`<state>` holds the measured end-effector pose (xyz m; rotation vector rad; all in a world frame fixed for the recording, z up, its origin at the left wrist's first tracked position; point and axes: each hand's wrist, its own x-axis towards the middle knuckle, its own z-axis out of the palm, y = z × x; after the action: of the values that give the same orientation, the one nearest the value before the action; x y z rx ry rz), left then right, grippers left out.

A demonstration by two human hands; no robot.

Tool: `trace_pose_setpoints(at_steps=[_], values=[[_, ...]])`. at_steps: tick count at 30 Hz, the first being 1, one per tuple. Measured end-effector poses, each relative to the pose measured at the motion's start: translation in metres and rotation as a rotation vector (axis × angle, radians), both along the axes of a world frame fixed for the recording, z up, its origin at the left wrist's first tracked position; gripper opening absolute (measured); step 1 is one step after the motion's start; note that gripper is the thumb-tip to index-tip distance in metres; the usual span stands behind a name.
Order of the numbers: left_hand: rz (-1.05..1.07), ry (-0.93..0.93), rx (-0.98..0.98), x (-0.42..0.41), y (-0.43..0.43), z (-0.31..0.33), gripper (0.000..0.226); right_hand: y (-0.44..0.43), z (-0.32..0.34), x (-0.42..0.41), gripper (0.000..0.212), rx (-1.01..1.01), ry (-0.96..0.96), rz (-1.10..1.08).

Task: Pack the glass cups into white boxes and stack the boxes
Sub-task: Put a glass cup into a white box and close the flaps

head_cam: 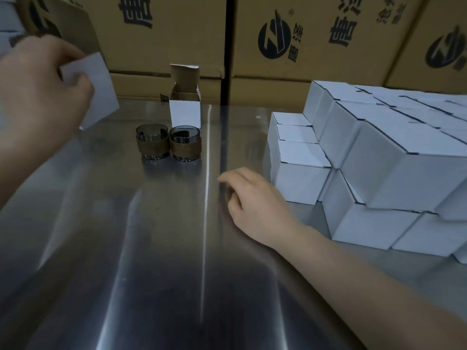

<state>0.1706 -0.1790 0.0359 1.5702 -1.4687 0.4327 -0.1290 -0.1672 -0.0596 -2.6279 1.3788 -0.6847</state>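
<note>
Right grip (255, 200) hangs loosely curled & empty over steel bench (151, 248), left grip (43, 89) pinches a flat white box (101, 97); two glass cups (185, 137) w/ brown sleeves (152, 147) stand side-by-side just before an open box (185, 114), prob. fragile, slick, fairly light: take at the sleeve.

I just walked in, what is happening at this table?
A person works at a metal table. The left hand grips a flat white box, raised at the left. The right hand holds nothing, low over the table. Two glass cups stand side by side, unpacked, in front of an open white box. Closed white boxes are stacked at the right.
</note>
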Motion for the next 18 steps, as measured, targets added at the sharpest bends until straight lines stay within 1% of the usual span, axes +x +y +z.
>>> trace_pose_setpoints(at_steps=[2, 5, 6, 8, 11, 12, 15, 18], values=[[-0.030, -0.004, -0.020, -0.028, 0.017, 0.007, 0.010, 0.004, 0.001, 0.000, 0.049, -0.052, -0.096, 0.027], [-0.051, -0.013, 0.015, -0.064, 0.035, -0.001, 0.031, 0.011, 0.003, 0.001, 0.060, -0.093, -0.245, 0.058], [-0.066, 0.000, 0.010, -0.077, 0.044, -0.004, 0.033, 0.013, 0.004, 0.002, 0.066, -0.100, -0.294, 0.079], [-0.104, 0.018, -0.021, -0.104, 0.058, -0.009, 0.029, 0.017, 0.005, 0.004, 0.077, -0.148, -0.396, 0.136], [-0.144, -0.004, 0.050, -0.143, 0.071, -0.020, 0.026, 0.020, 0.006, 0.007, 0.092, -0.205, -0.536, 0.171], [-0.152, 0.008, 0.093, -0.153, 0.072, -0.024, 0.025, 0.021, 0.006, 0.007, 0.094, -0.200, -0.570, 0.174], [-0.179, 0.026, 0.143, -0.174, 0.073, -0.039, 0.025, 0.019, 0.006, 0.005, 0.097, -0.150, -0.638, 0.187], [-0.189, 0.043, 0.170, -0.187, 0.073, -0.049, 0.023, 0.014, 0.005, 0.000, 0.097, -0.086, -0.625, 0.193]])
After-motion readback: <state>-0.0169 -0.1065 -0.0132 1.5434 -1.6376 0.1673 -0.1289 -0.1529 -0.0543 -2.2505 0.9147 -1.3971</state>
